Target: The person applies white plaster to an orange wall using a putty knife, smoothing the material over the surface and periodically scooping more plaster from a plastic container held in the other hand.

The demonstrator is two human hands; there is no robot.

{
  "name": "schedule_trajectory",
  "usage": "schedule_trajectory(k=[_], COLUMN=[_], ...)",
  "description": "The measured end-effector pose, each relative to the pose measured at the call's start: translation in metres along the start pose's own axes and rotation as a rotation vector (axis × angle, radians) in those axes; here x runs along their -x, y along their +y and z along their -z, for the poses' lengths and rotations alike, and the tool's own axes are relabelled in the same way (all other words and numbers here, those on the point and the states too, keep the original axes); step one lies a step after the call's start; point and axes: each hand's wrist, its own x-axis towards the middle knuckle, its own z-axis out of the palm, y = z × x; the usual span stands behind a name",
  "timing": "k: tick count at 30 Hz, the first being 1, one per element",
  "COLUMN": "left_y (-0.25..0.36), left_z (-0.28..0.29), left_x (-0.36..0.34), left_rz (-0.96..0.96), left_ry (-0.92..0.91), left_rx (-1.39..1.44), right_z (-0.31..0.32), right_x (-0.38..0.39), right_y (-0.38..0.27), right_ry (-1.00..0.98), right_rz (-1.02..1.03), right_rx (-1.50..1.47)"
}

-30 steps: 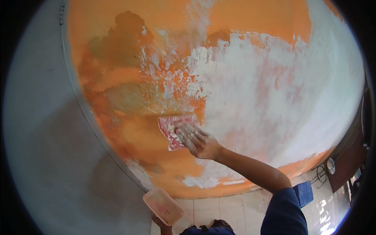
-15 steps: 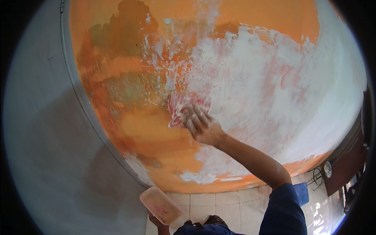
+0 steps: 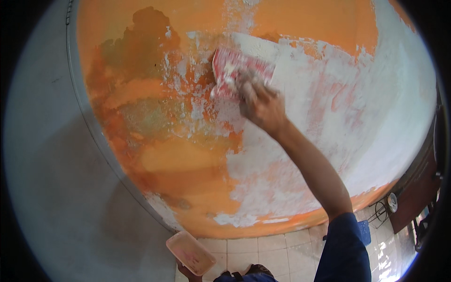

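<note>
My right hand grips a red putty spreader smeared with white filler and holds it against the wall. The wall is orange, with darker damp-looking patches at left and a broad spread of white filler on the right. Below, near the wall's foot, my left hand holds a shallow rectangular pinkish plastic tub, tilted so its inside shows. Pinkish smears lie on the tub's bottom. Most of the left hand's fingers are hidden beneath the tub.
A grey wall meets the orange one at left, with a thin cable along the corner. Pale floor tiles run below. At right stand a blue object, a metal-framed item and a dark reddish-brown panel.
My right hand has moved the putty spreader up and slightly right across the wall. Fresh whitish filler shows near the spreader's upper right. My left hand still holds the tub low down.
</note>
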Motion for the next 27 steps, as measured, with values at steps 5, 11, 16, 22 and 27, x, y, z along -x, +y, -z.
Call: schedule_trajectory(k=[5,11,16,22,27], left_y=[-0.007,0.001,-0.006,-0.001,-0.013], left_z=[-0.001,-0.004,0.011,0.021,0.013], left_x=[-0.004,-0.006,0.003,-0.001,-0.004], left_rz=[-0.151,-0.039,0.016,-0.071,-0.088], left_ry=[-0.089,-0.022,0.003,-0.033,-0.002], left_rx=[-0.432,0.095,0.067,-0.006,-0.177], right_z=[-0.01,0.042,0.056,0.015,0.011], right_x=[0.085,0.051,-0.056,-0.013,0.047], right_y=[-0.074,-0.07,0.06,-0.002,-0.071], right_ry=[-0.203,-0.094,0.15,0.147,-0.264], right_rz=[0.199,0.243,-0.024,0.074,0.096], right_rx=[-0.122,-0.253,0.099,0.045,-0.141])
